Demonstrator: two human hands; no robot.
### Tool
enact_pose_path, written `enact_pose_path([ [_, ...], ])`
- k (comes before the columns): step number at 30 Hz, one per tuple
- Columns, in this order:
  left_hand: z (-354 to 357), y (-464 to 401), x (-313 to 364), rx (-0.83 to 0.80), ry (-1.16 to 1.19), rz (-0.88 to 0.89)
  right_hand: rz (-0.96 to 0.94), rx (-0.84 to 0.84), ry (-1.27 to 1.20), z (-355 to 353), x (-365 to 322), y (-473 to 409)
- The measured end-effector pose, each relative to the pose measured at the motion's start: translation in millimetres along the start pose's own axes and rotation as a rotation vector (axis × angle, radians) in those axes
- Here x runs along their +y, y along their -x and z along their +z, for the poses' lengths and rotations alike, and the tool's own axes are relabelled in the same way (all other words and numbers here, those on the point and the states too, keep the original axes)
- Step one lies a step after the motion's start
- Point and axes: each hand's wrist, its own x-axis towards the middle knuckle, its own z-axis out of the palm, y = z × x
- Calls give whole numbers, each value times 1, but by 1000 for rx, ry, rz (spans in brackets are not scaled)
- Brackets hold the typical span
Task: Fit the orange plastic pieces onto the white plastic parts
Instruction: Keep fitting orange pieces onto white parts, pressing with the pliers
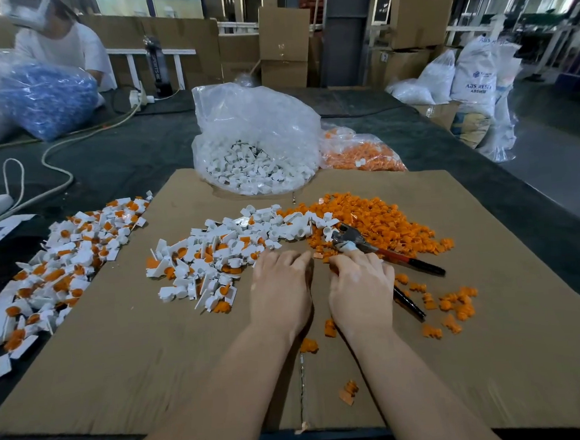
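Orange pieces [378, 220] sit in a loose heap on the cardboard [119, 352], right of centre, touching the white parts [248, 229] heaped just left of them. I see my left hand [281, 285] palm down at the near edge of the white heap, fingers fairly straight, nothing visibly gripped. My right hand [358, 283] is beside it, fingers curled down at the orange heap's near edge; can't tell whether it's pinching a piece. Pliers [387, 254] lie under and just beyond the right hand, red-black handles pointing right. Assembled parts [61, 263] pile up at far left, spilling off the cardboard. Bag of whites [258, 136] stands behind the heaps, bag of oranges [363, 153] to its right. Stray orange pieces lie scattered near my wrists.
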Motion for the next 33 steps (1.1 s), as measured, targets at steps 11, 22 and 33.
enact_pose_path([
  [11, -9, 7, 2, -1, 297, 1, -99, -53, -146, -5, 2, -1],
  [22, -21, 3, -3, -11, 565, -193, -92, -12, -453, -10, 3, -4],
  [33, -19, 2, -11, -55, 883, -359, -31, -67, -507, -10, 3, -3],
])
